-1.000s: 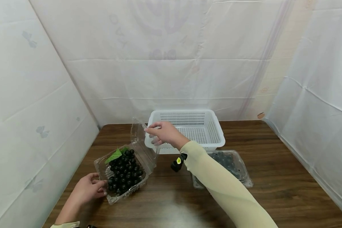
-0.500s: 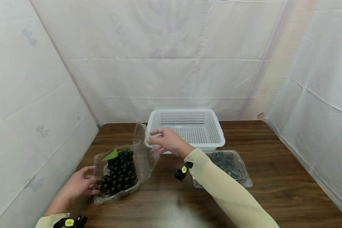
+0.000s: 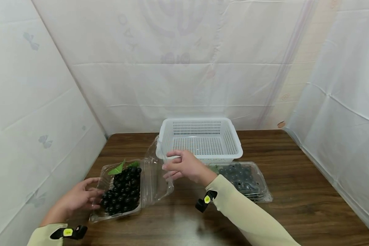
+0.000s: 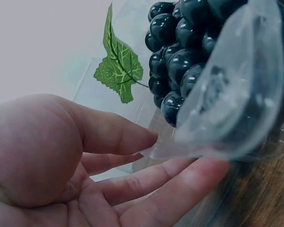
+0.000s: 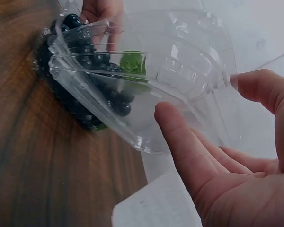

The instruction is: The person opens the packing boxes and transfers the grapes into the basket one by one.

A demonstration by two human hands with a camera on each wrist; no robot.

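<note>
A clear plastic clamshell container [image 3: 104, 172] lies at the left of the table, its lid [image 3: 152, 181] swung up on the right side. Inside is a bunch of dark grapes [image 3: 123, 191] with a green leaf [image 4: 120, 71]. My left hand [image 3: 80, 196] holds the container's left edge, thumb above and fingers beneath the thin plastic. At the raised lid, my right hand [image 3: 186, 167] has its thumb at the rim and its fingers spread along the plastic, gripping it lightly.
Behind the right hand stands a white perforated basket [image 3: 233, 150] at the table's back. A second clear clamshell [image 3: 261, 184] of dark grapes, lid down, sits to its front right, partly behind the right forearm. White sheeting surrounds the wooden table [image 3: 310, 191].
The container has slid left and turned, with the left hand moving left along with it. My right hand has come down and right as the lid leans further outward.
</note>
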